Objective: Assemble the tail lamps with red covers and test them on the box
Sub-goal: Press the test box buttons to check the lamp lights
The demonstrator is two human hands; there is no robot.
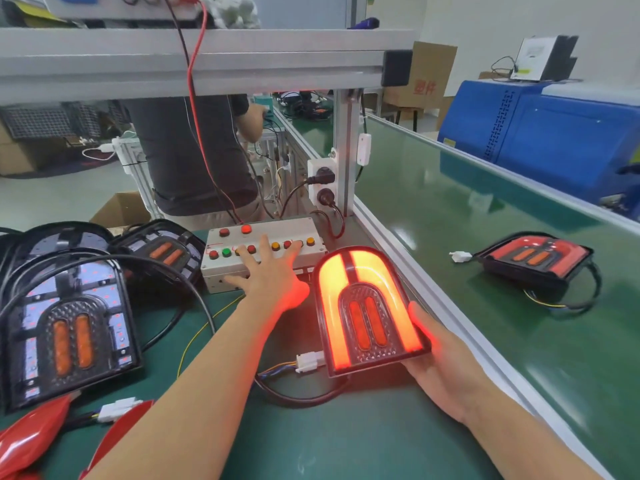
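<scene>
On a green workbench, a worker's right hand [446,362] holds a covered tail lamp [367,310] glowing red while spread left-hand [273,271] fingers press the test box [221,268]; uncovered lamps [65,327] and red covers [27,438] await assembly.

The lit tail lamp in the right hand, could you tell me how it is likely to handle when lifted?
The lit tail lamp looks rigid. Its glossy cover may be slippery. Its cable would probably drag.

Glossy red plastic cover [369,308], alu frame [207,64]
</scene>
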